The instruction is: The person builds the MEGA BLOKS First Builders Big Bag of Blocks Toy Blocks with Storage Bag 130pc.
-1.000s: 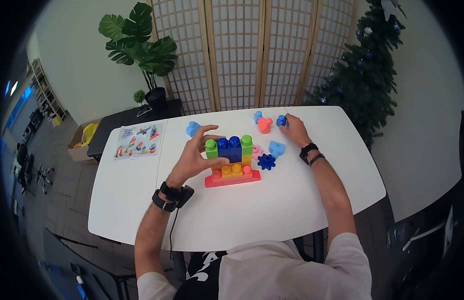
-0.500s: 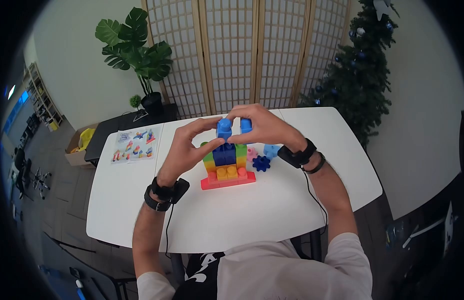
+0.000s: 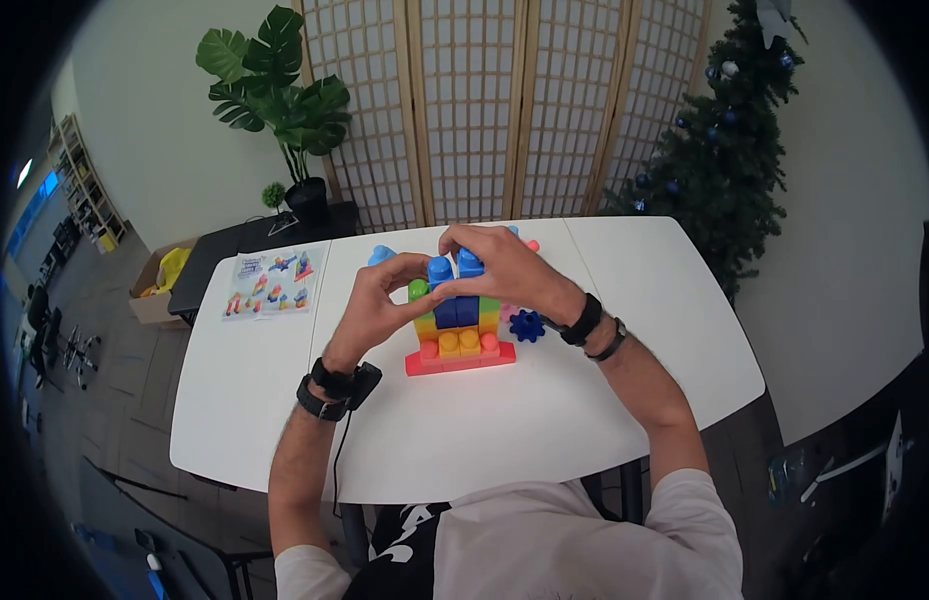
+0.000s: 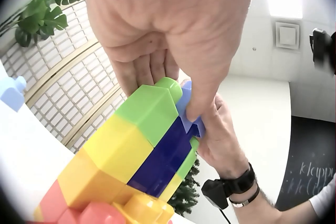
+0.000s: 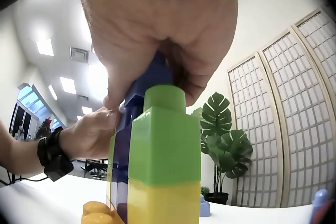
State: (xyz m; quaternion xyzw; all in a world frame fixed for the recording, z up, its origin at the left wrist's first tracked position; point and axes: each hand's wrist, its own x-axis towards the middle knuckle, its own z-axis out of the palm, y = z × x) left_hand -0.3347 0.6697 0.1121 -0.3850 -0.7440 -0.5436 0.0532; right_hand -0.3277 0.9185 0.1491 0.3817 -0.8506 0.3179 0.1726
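Note:
A toy-block build stands upright on the table, with a red base [image 3: 460,364], orange and yellow blocks above it, green blocks [image 4: 149,106] at the sides and dark blue blocks [image 3: 457,312] in the middle. At its top is a lighter blue block [image 3: 440,271] with two knobs showing, right over the dark blue ones. My left hand [image 3: 376,303] pinches its left side, thumb in front and fingers behind. From the right, my right hand [image 3: 514,275] pinches the same blue block, its thumb near the left one. Fingers hide part of the block.
A dark blue gear [image 3: 527,325] and a partly hidden pink piece lie right of the build. Behind the left hand sits a light blue piece [image 3: 381,254]. A printed picture sheet [image 3: 274,283] lies at the table's left. More pieces are half hidden behind the right hand.
My right hand has come from the back right of the table to the build's top. Both hands have since lowered with the blue block onto the dark blue blocks.

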